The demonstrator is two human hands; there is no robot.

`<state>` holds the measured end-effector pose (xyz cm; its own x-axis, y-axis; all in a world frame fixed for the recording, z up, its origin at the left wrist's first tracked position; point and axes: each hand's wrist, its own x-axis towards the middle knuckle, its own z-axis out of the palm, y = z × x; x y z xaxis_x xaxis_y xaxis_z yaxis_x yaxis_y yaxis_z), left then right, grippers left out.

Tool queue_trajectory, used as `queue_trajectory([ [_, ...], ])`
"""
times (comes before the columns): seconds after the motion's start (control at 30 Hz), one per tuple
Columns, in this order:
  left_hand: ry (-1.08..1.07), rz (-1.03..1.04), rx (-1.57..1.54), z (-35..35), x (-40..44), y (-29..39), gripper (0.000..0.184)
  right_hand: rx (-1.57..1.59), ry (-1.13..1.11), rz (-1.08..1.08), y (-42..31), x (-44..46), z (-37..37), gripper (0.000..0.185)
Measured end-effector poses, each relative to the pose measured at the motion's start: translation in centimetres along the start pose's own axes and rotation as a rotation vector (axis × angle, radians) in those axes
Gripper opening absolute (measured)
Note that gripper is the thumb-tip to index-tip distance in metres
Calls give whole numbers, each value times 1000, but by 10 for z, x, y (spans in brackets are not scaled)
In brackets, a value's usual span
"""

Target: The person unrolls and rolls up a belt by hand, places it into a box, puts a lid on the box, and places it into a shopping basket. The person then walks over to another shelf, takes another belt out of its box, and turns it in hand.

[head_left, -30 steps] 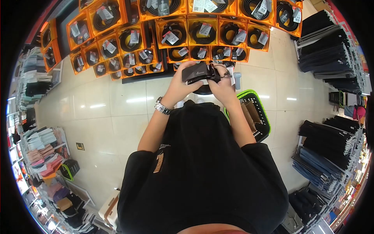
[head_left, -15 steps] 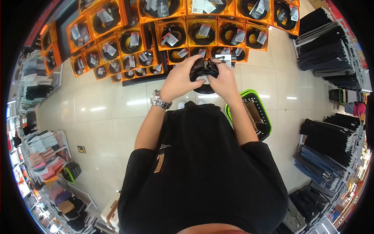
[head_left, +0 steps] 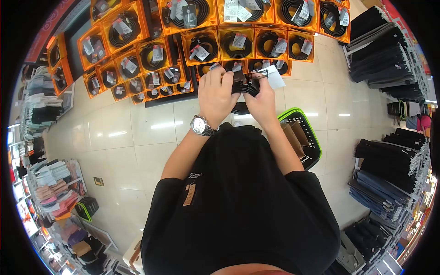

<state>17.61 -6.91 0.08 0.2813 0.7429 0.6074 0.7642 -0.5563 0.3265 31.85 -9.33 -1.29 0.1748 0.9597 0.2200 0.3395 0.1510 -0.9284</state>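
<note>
A coiled black belt (head_left: 248, 87) is held between my two hands, in front of my body and near the display. My left hand (head_left: 216, 94), with a metal watch (head_left: 201, 125) at its wrist, is closed on the coil's left side, its back turned up. On the opposite side my right hand (head_left: 261, 101) grips the coil near the buckle, thumb on top. A white tag (head_left: 275, 77) sticks out past the right fingers. The fingertips of both hands are partly hidden by the belt.
Orange boxes (head_left: 236, 42) with coiled, tagged belts stand in rows ahead. A black basket with a green rim (head_left: 294, 110) sits on the floor at right, brown items inside. Racks of dark trousers (head_left: 382, 160) line the right; folded clothes (head_left: 57, 169) are at left.
My left hand has rolled over, so its back and the watch face now show. The belt coil has tilted, and the white tag has swung out to the right.
</note>
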Motion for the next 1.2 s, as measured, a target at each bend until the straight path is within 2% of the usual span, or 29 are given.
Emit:
queue_trajectory([
  [0.1,28,50,19,1,2,-3,50,-11,12,10,0,1,3,46],
  [0.23,23,96,14,-7,11,-7,51,-21,14,-18,-4,4,5,47],
  [0.37,100,72,7,-9,16,-12,45,65,-3,-18,-8,6,7,49],
  [0.43,130,93,-10,-12,19,-17,45,266,-71,-80,-10,8,8,47],
  [0.47,161,110,-25,-14,20,-19,46,265,-67,-80,-13,7,5,47],
  [0.53,182,117,-49,-16,20,-22,46,720,-210,165,-22,3,-1,42],
  [0.57,201,121,-71,-16,20,-23,46,810,-244,196,-22,1,-2,37],
  [0.67,209,123,-100,-18,17,-26,46,741,-306,275,-10,-5,3,30],
  [0.7,209,128,-118,-18,16,-25,47,711,-337,276,-12,-3,1,23],
  [0.83,225,82,-184,-14,11,-25,53,687,-370,278,1,-7,9,23],
  [0.87,223,78,-182,-16,10,-23,53,559,-252,151,1,-12,17,26],
  [0.9,157,6,-175,-20,8,-19,55,429,-136,25,0,-15,22,28],
  [0.93,93,-67,-168,-23,8,-18,57,429,-140,27,0,-18,21,28],
  [0.97,0,-45,-248,-25,8,-21,61,339,-145,34,-1,-19,19,29],
  [1.0,1,-48,-244,-28,7,-24,61,249,-149,40,-1,-20,17,31],
  [1.07,-322,-231,-571,-35,2,-32,65,222,-157,1,-2,-19,16,31],
  [1.1,-323,-234,-571,-38,1,-35,65,191,-164,-4,-3,-20,16,30],
  [1.2,-468,-426,-1105,-43,1,-48,48,80,-173,58,-2,-22,17,32],
])
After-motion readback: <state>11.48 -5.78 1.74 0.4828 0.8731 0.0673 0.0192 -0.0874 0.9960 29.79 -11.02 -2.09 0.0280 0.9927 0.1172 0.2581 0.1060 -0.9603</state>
